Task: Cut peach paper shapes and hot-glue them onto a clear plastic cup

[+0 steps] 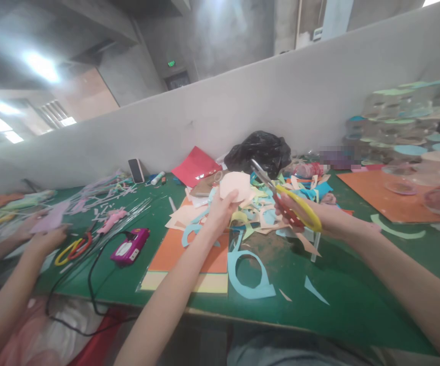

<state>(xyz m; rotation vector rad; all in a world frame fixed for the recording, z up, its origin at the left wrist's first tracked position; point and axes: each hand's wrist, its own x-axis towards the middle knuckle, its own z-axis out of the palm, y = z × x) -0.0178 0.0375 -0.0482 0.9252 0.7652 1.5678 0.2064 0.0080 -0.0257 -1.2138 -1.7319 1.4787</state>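
Here, the left hand (224, 207) pinches a pale paper (239, 184) over the scraps (260, 219), thumb on its near face, the other fingers mostly hidden. Just beside it, the right hand (328, 217) has its fingers curled around the scissors (287, 193). A blue offcut (253, 292) lies nearer the body on the table (357, 284).

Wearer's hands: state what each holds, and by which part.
Left hand: pale, rounded paper piece, by its lower edge. Right hand: metal scissors with yellow-and-red handles, by the handles.
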